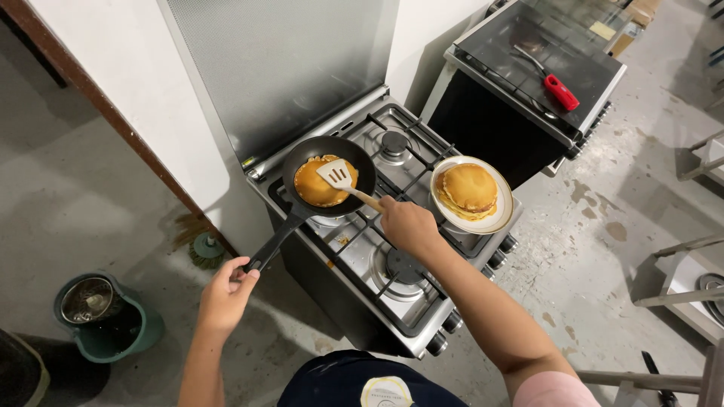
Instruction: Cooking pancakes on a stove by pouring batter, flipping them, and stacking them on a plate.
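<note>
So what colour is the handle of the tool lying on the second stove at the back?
Red; the tool's handle shows best in the head view, on the dark stove top.

Stove (pixel 377 260) at centre of view. Pan (pixel 329 177) on burner at 10 o'clock of stove; pancake (pixel 317 188) in pan; spatula (pixel 341 179) blade on pancake, handle toward 4 o'clock into right hand (pixel 406 224). Left hand (pixel 226 290) on pan handle, at 7 o'clock of pan. Plate (pixel 472 194) of stacked pancakes at 3 o'clock of pan. Bucket (pixel 109 316) on floor, 8 o'clock of stove.
</note>
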